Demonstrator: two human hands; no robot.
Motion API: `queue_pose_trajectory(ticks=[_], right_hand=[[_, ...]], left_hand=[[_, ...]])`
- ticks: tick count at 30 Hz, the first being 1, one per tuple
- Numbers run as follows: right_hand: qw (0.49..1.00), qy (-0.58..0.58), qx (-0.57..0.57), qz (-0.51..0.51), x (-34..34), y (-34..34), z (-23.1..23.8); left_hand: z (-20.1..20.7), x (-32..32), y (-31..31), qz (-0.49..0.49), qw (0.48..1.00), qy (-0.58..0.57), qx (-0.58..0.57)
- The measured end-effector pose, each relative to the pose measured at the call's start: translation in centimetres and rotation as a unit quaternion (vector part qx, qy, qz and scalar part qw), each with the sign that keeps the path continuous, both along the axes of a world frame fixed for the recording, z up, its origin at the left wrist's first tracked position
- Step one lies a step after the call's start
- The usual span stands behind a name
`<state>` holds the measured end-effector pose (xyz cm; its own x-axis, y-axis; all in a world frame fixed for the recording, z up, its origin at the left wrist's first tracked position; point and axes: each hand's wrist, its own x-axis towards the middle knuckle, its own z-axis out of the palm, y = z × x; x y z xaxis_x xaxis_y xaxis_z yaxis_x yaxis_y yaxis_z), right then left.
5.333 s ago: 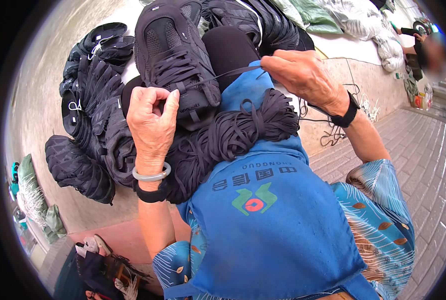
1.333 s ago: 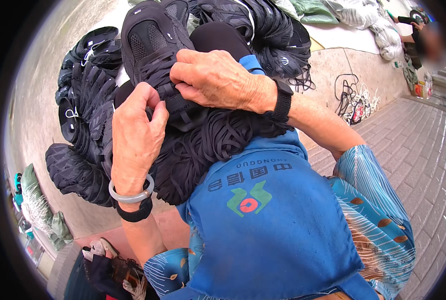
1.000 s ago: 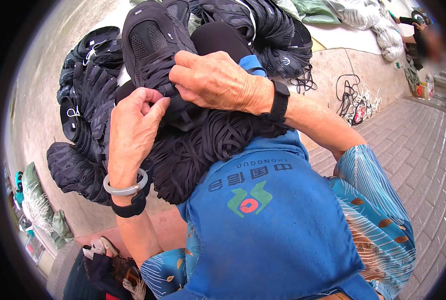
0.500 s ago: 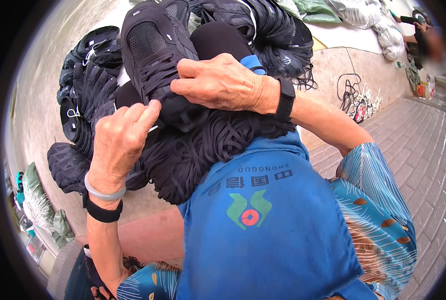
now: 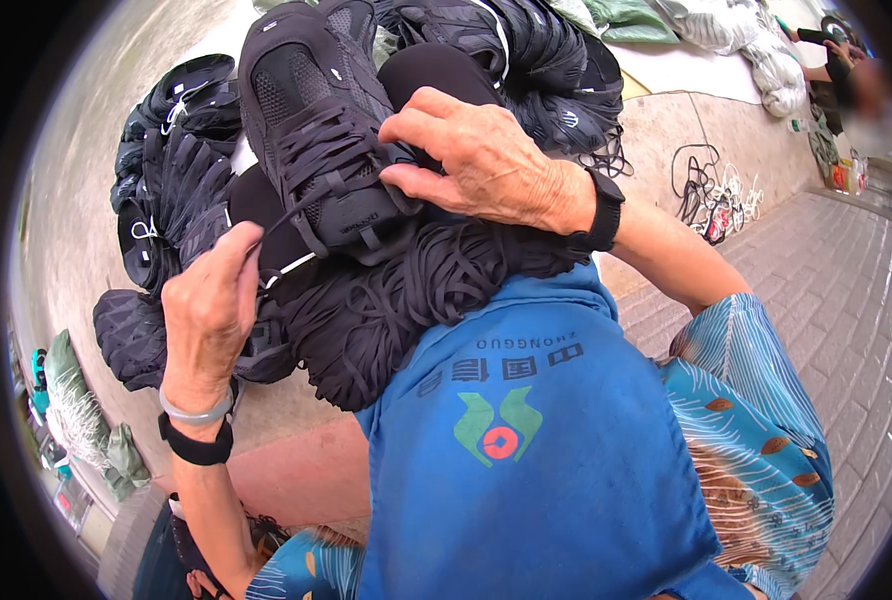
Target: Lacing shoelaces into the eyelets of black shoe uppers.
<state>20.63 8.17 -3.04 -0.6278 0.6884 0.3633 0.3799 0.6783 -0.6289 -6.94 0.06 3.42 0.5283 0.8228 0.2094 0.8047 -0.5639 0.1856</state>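
Note:
A black mesh sneaker [image 5: 311,110] rests across my lap, toe pointing away from me, its black laces threaded through the eyelets. Left of its collar, my left hand [image 5: 211,315] is closed in a pinch on a shoelace [image 5: 284,217], which stretches taut from the upper eyelets. At the shoe's right edge is my right hand [image 5: 491,150], thumb and forefinger apart beside the collar, with nothing visible between them. Its other fingers are curled and partly hidden. Below the shoe, a thick bundle of black laces [image 5: 396,310] lies over my lap.
Black shoes [image 5: 181,170] are stacked in rows at the left, and more shoes [image 5: 556,70] lie at the far right of my lap. Loose black and white laces [image 5: 716,200] lie on the floor. Plastic sacks [image 5: 716,35] and another person [image 5: 856,85] are farther off at upper right.
My left hand has pulled down and left, drawing a lace out from the shoe. My right hand has moved right, off the laces, and its fingers have spread.

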Motion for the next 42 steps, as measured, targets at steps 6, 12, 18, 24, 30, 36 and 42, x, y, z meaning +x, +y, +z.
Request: queue_pose_trajectory(ticks=[6,12,18,24,30,36,42], right_hand=[[0.997,-0.006,-0.061,0.056,0.1,-0.3,-0.6],[0.988,-0.080,0.069,0.113,1.8,0.0,0.6],[0.979,-0.114,0.134,0.105,3.2,0.9,-0.6],[0.986,-0.129,0.102,0.040,4.0,1.1,-1.1],[0.988,-0.115,0.078,-0.068,4.7,1.7,-0.5],[0.996,-0.057,-0.067,-0.009,2.2,-0.4,1.9],[0.993,-0.107,0.023,0.051,1.9,0.1,-0.7]], left_hand=[[-0.9,-0.7,-1.1,0.086,0.996,-0.001,-0.032],[-1.1,-1.5,-1.6,0.139,0.986,-0.053,-0.069],[-0.3,-4.5,-0.4,0.218,0.957,-0.103,-0.162],[-2.6,-7.7,-3.4,0.369,0.902,0.121,-0.190],[-1.5,-6.0,-3.7,0.394,0.897,0.108,-0.170],[0.0,-4.1,-3.2,0.425,0.859,-0.086,-0.271],[-0.5,-4.1,-3.8,0.430,0.872,-0.094,-0.213]])
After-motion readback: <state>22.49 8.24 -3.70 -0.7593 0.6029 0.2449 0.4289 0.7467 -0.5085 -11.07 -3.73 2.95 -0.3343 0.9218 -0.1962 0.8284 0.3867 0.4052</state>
